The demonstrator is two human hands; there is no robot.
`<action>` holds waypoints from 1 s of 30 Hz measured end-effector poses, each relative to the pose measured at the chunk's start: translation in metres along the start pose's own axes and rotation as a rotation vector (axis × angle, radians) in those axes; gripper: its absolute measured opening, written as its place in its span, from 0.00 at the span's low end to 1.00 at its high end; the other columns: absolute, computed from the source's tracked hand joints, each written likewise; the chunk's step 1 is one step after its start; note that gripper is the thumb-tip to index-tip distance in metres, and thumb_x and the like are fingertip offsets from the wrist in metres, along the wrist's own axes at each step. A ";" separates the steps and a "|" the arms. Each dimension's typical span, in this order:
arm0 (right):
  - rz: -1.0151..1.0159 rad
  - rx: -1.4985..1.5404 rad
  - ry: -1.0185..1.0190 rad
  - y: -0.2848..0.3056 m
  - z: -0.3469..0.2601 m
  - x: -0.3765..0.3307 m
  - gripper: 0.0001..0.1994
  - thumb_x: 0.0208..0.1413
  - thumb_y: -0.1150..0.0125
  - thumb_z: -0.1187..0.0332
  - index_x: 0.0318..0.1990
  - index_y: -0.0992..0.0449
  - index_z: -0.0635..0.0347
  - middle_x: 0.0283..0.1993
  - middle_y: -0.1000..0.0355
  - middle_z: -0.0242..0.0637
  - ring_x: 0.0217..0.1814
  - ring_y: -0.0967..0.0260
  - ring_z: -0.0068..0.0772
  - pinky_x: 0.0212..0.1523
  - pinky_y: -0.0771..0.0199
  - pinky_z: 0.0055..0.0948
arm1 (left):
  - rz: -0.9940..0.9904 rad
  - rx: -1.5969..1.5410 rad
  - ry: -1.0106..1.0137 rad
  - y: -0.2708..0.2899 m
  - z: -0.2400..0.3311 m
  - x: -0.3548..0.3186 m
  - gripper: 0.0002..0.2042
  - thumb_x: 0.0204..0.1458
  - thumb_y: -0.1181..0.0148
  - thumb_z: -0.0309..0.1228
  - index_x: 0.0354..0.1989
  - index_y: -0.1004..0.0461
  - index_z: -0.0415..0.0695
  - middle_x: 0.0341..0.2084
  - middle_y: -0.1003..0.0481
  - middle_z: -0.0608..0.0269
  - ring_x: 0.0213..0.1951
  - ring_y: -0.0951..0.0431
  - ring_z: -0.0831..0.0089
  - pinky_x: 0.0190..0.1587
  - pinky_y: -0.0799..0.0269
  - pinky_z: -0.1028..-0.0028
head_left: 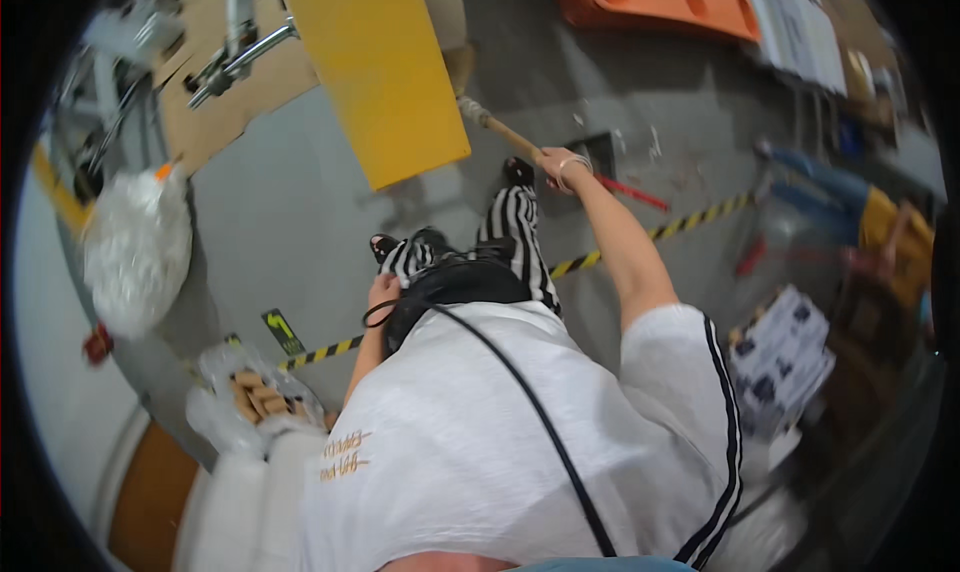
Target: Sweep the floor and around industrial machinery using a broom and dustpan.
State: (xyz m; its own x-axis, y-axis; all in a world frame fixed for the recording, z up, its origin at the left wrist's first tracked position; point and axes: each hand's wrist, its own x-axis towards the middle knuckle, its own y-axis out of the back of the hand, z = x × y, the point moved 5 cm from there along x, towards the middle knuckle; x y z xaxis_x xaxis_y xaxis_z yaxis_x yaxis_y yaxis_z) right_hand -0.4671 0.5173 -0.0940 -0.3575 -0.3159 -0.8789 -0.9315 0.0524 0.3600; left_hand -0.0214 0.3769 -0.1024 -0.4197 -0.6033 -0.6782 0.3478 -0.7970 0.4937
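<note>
White cloth of the person's loose T-shirt (480, 432) fills the lower view, crossed by a thin black strap (530, 397) that runs up to a dark pouch at the waist. Below it, black-and-white striped trousers (515, 227) lead to dark shoes on the grey concrete floor (290, 222). The right hand (562, 167) reaches forward with its fingers clamped round a long wooden broom handle (505, 132), held slanting so its far end meets the floor beside a tilted yellow flat board (375, 67). The left hand (383, 292) rests at the hip by the strap; whether its fingers are closed I cannot tell. At lower left, a clear plastic bag (250, 397) holds brown cardboard tubes, and a bulging white plastic sack (135, 247) sits farther off, contents hidden. Yellow-and-black hazard tape (690, 220) stripes the floor.
</note>
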 end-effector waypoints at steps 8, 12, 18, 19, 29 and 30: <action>0.282 -0.451 -0.507 -0.024 -0.015 -0.169 0.18 0.47 0.51 0.58 0.45 0.31 0.56 0.45 0.33 0.42 0.48 0.35 0.41 0.46 0.34 0.33 | 0.120 0.075 0.045 0.186 -0.216 -0.024 0.12 0.42 0.49 0.34 0.28 0.31 0.36 0.20 0.29 0.53 0.26 0.29 0.69 0.30 0.34 0.71; 0.438 -0.349 -0.532 -0.053 0.006 -0.214 0.18 0.47 0.54 0.60 0.39 0.29 0.63 0.40 0.32 0.50 0.44 0.35 0.48 0.43 0.34 0.38 | 0.041 0.353 -0.137 0.264 -0.243 0.059 0.10 0.43 0.51 0.32 0.25 0.31 0.36 0.13 0.33 0.62 0.18 0.33 0.77 0.20 0.38 0.77; 0.401 -0.404 -0.437 -0.100 -0.038 -0.247 0.20 0.46 0.53 0.52 0.36 0.29 0.61 0.36 0.32 0.53 0.40 0.35 0.53 0.40 0.35 0.42 | 0.167 -0.177 0.047 0.384 -0.083 0.164 0.13 0.45 0.52 0.33 0.36 0.33 0.37 0.19 0.33 0.67 0.21 0.34 0.81 0.21 0.40 0.82; 0.361 -0.435 -0.460 -0.107 -0.046 -0.240 0.21 0.47 0.54 0.51 0.35 0.29 0.61 0.36 0.32 0.53 0.41 0.35 0.52 0.40 0.35 0.41 | 0.137 -0.213 0.067 0.396 -0.050 0.182 0.13 0.45 0.52 0.33 0.36 0.32 0.36 0.23 0.30 0.63 0.25 0.32 0.76 0.27 0.36 0.77; -0.278 -0.836 -0.544 -0.204 -0.230 -0.099 0.14 0.44 0.47 0.66 0.40 0.29 0.58 0.39 0.29 0.40 0.41 0.32 0.42 0.38 0.32 0.36 | 0.170 -0.653 0.348 0.521 -0.108 0.241 0.06 0.45 0.53 0.30 0.27 0.35 0.40 0.13 0.36 0.66 0.14 0.37 0.78 0.13 0.43 0.79; -0.293 -0.820 -0.528 -0.211 -0.244 -0.091 0.14 0.44 0.48 0.67 0.41 0.29 0.57 0.39 0.30 0.40 0.41 0.32 0.42 0.38 0.32 0.36 | 0.094 -0.742 0.406 0.525 -0.150 0.235 0.06 0.45 0.54 0.30 0.28 0.35 0.40 0.13 0.36 0.65 0.13 0.38 0.77 0.12 0.44 0.79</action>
State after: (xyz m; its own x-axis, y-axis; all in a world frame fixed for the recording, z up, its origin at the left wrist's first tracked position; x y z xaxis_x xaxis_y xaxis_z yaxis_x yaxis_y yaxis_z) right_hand -0.2218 0.3041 -0.0140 -0.2920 0.2568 -0.9213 -0.7247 -0.6880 0.0380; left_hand 0.1877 -0.1793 -0.0843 -0.0773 -0.4959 -0.8649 0.8850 -0.4336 0.1695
